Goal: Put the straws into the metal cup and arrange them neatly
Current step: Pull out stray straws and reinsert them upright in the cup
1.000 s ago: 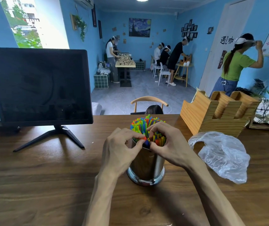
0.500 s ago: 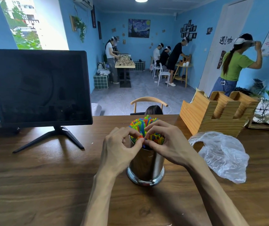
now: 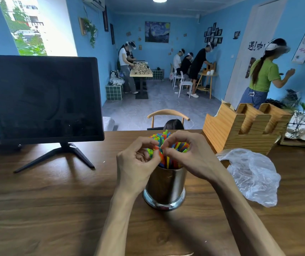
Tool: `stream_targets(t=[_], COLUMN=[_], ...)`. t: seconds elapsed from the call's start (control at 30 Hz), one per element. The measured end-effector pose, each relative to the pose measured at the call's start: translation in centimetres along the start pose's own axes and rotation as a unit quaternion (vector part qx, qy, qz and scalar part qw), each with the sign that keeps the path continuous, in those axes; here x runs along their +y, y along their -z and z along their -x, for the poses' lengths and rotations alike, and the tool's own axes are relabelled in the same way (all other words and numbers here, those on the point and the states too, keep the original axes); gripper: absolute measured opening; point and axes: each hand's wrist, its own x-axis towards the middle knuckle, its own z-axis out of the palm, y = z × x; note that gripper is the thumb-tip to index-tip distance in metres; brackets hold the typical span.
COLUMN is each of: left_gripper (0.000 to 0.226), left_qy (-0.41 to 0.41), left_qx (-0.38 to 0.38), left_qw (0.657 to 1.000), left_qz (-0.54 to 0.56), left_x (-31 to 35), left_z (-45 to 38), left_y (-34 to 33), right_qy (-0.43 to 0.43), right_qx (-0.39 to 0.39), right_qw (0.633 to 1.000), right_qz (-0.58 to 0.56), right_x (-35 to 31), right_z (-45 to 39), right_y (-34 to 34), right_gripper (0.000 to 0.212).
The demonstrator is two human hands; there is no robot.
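A shiny metal cup point(image 3: 165, 187) stands upright on the wooden table point(image 3: 55, 200), near its middle. A bundle of colourful straws point(image 3: 168, 143) sticks up out of it. My left hand point(image 3: 136, 165) curls round the left side of the bundle, its thumb and fingertips pinching straws at the top. My right hand point(image 3: 190, 154) wraps over the right side of the bundle in the same way. The fingertips of both hands meet above the cup. Much of the bundle is hidden behind my fingers.
A black monitor point(image 3: 38, 98) on a stand sits at the left. A wooden holder point(image 3: 240, 126) stands at the back right, with a crumpled clear plastic bag point(image 3: 251, 174) in front of it. Several people work in the room beyond the table.
Both hands have risen a little along the straws and closed tighter round the top of the bundle. The cup has stayed in place.
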Motion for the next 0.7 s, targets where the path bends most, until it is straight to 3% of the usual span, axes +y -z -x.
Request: stream_targets(t=[0.3,0.57,0.7], left_gripper=[0.019,0.027,0.03], left_qy=[-0.031,0.049,0.07], left_qx=[0.047,0.06,0.047], left_qw=[0.998,0.989,0.986], left_qz=[0.031,0.128,0.146], left_x=[1.6,2.7,2.7], left_z=[-1.1,-1.9,-2.1], left_y=[0.5,-0.1,-0.1], right_qy=[0.016,0.011,0.023], right_qx=[0.023,0.147,0.16], right_qw=[0.998,0.972,0.969], right_qz=[-0.049,-0.184,-0.186], right_x=[-1.2,-1.6,-1.3], right_z=[-1.3,-2.0,-2.0], right_y=[0.0,-1.6,-2.3], right_gripper=[0.021,0.026,0.017])
